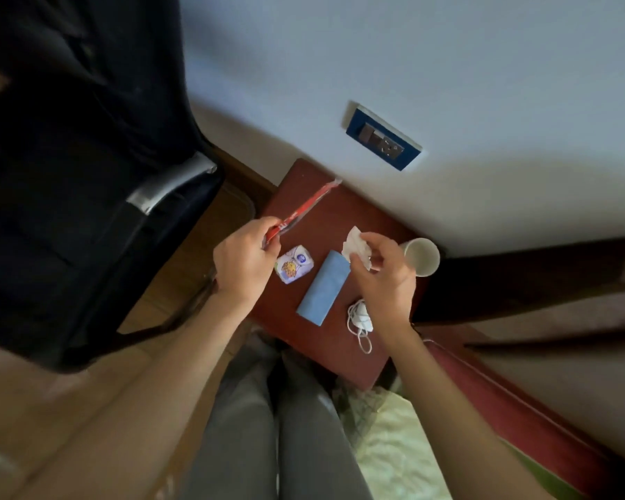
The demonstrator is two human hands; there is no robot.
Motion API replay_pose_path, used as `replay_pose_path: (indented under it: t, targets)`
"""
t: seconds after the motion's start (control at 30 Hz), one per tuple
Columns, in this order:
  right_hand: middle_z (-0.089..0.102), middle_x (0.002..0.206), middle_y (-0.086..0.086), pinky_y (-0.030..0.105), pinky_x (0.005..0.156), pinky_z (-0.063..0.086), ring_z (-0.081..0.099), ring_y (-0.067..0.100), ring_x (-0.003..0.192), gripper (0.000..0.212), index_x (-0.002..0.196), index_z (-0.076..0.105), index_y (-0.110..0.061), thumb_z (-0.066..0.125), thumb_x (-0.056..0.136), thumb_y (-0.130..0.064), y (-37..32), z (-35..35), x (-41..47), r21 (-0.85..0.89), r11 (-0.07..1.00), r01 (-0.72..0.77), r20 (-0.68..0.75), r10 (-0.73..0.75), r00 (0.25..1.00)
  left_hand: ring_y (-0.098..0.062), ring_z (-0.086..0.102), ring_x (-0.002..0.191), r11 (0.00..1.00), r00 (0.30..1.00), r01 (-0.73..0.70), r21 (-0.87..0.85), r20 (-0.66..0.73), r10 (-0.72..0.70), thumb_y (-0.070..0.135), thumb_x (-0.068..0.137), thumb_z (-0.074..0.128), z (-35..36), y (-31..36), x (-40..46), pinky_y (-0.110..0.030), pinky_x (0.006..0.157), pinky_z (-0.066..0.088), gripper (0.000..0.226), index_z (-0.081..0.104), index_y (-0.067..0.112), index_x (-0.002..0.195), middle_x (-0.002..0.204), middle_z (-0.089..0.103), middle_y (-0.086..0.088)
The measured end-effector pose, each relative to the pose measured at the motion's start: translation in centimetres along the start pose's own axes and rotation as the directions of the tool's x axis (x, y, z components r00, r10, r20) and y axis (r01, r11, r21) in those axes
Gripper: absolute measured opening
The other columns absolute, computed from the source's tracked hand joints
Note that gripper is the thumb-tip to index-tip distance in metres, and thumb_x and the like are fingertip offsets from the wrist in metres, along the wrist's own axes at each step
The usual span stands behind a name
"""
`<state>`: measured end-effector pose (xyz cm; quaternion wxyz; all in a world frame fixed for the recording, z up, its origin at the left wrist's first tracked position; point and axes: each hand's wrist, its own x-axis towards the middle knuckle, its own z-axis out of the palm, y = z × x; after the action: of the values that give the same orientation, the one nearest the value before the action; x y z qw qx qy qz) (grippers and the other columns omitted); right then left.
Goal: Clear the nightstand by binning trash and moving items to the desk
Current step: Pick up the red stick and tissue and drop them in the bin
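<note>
Reddish-brown nightstand (343,225) stands against a pale wall, seen from above.

Left hand (244,259): fingers clenched around one end of a long red wrapper (300,211), a flat, narrow packet. Its long axis runs from the hand toward 1 o'clock; the free end, with a clear crimped tip, points at the wall edge of the nightstand. The packet is held above the top, not lying on it.

Right hand (385,274): thumb and fingertips pinch a crumpled white tissue (356,247), which sticks out of the grasp toward 11 o'clock, over the far end of the blue item below.

On the nightstand top:
- Small printed sachet (294,265), white with blue and orange graphics, just beside the left hand at its 3 o'clock.
- Folded blue cloth (323,288), oblong, long axis running from 7 o'clock to 1 o'clock, between the two hands.
- Coiled white cable (359,321), at 5 o'clock of the cloth, partly hidden under the right wrist; one loop trails toward the near edge.
- White paper cup (422,257), at 3 o'clock of the right hand, at the nightstand's right edge, mouth open toward the camera; whether it stands upright or lies tilted cannot be determined.

A blue socket plate (383,138) is on the wall at 12 o'clock of the nightstand. A dark office chair (87,157) stands at 9 o'clock.
</note>
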<state>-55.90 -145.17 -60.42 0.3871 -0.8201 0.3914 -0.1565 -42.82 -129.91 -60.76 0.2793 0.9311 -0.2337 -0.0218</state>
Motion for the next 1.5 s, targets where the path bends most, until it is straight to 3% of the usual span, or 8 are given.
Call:
replay_pose_path:
  t: [0.2, 0.33, 0.47, 0.6, 0.77, 0.93, 1.13, 1.5]
  targets:
    - [0.068, 0.097, 0.0, 0.045, 0.07, 0.054, 0.064, 0.021, 0.086, 0.029, 0.106, 0.066, -0.021, 0.066, 0.078, -0.022, -4.4, -1.3, -5.4, -0.078, 0.994, 0.08, 0.177, -0.065, 0.982, -0.024, 0.07, 0.078, 0.981, 0.981, 0.192, -0.023, -0.003, -0.192, 0.014, 0.078, 0.071, -6.4, 0.2, -7.7, -0.029, 0.062, 0.051, 0.025, 0.071, 0.014, 0.102, 0.09, 0.075, -0.004]
    - [0.07, 0.101, 0.002, 0.046, 0.078, 0.052, 0.064, 0.025, 0.093, 0.031, 0.109, 0.068, -0.017, 0.067, 0.078, -0.021, -7.5, -0.7, -8.9, -0.112, 0.986, 0.124, 0.3, -0.086, 0.95, -0.026, 0.067, 0.091, 0.91, 0.912, 0.409, -0.068, 0.029, -0.408, 0.018, 0.081, 0.068, -9.9, -1.7, -13.3, -0.033, 0.073, 0.051, 0.027, 0.069, 0.019, 0.107, 0.102, 0.072, -0.004]
    - [0.07, 0.104, 0.003, 0.042, 0.08, 0.052, 0.064, 0.024, 0.096, 0.03, 0.109, 0.068, -0.015, 0.068, 0.079, -0.02, -10.7, 0.3, -12.9, -0.101, 0.966, 0.237, 0.391, -0.18, 0.903, -0.028, 0.068, 0.085, 0.881, 0.881, 0.466, -0.083, -0.053, -0.471, 0.013, 0.08, 0.069, -14.1, -4.3, -19.6, -0.031, 0.07, 0.05, 0.026, 0.07, 0.017, 0.105, 0.098, 0.073, -0.007]
    - [0.069, 0.103, -0.005, 0.032, 0.08, 0.051, 0.063, 0.016, 0.095, 0.03, 0.111, 0.066, -0.021, 0.068, 0.081, -0.022, -13.4, 2.3, -17.5, -0.102, 0.926, 0.363, 0.501, -0.268, 0.823, -0.029, 0.069, 0.081, 0.832, 0.818, 0.541, -0.125, -0.154, -0.554, 0.014, 0.082, 0.064, -18.6, -7.5, -25.5, -0.032, 0.067, 0.051, 0.024, 0.07, 0.015, 0.106, 0.094, 0.073, -0.009]
    - [0.067, 0.105, 0.001, 0.027, 0.077, 0.051, 0.062, 0.015, 0.093, 0.033, 0.114, 0.064, -0.013, 0.069, 0.082, -0.018, -17.4, 5.3, -25.5, -0.002, 0.814, 0.582, 0.61, -0.46, 0.646, -0.025, 0.068, 0.078, 0.758, 0.709, 0.625, -0.185, -0.272, -0.651, 0.011, 0.082, 0.066, -24.0, -11.0, -33.5, -0.025, 0.063, 0.042, 0.026, 0.07, 0.017, 0.106, 0.091, 0.073, -0.006]
    - [0.067, 0.108, -0.001, 0.028, 0.078, 0.053, 0.062, 0.012, 0.095, 0.034, 0.116, 0.063, -0.015, 0.068, 0.082, -0.02, -22.1, 8.5, -35.9, 0.123, 0.734, 0.668, 0.682, -0.551, 0.481, -0.028, 0.067, 0.076, 0.604, 0.521, 0.756, -0.253, -0.328, -0.788, 0.016, 0.081, 0.066, -29.0, -14.0, -43.2, -0.029, 0.061, 0.043, 0.026, 0.07, 0.023, 0.105, 0.087, 0.073, -0.005]
    - [0.067, 0.113, -0.001, 0.023, 0.081, 0.052, 0.062, 0.01, 0.1, 0.034, 0.117, 0.063, -0.016, 0.068, 0.085, -0.023, -26.6, 12.9, -46.0, 0.282, 0.604, 0.746, 0.746, -0.626, 0.225, -0.026, 0.065, 0.068, 0.369, 0.197, 0.838, -0.402, -0.408, -0.892, 0.019, 0.082, 0.064, -32.9, -16.4, -54.3, -0.031, 0.06, 0.049, 0.017, 0.07, 0.022, 0.097, 0.078, 0.071, -0.003]
    - [0.069, 0.106, -0.004, 0.029, 0.078, 0.053, 0.063, 0.012, 0.094, 0.032, 0.112, 0.065, -0.019, 0.069, 0.081, -0.024, -34.8, 23.6, -59.1, 0.571, 0.414, 0.709, 0.752, -0.61, -0.25, -0.024, 0.063, 0.07, 0.0, -0.334, 0.795, -0.606, -0.438, -0.835, 0.021, 0.082, 0.061, -38.4, -22.5, -63.5, -0.04, 0.061, 0.054, 0.009, 0.067, 0.017, 0.088, 0.078, 0.069, -0.002]
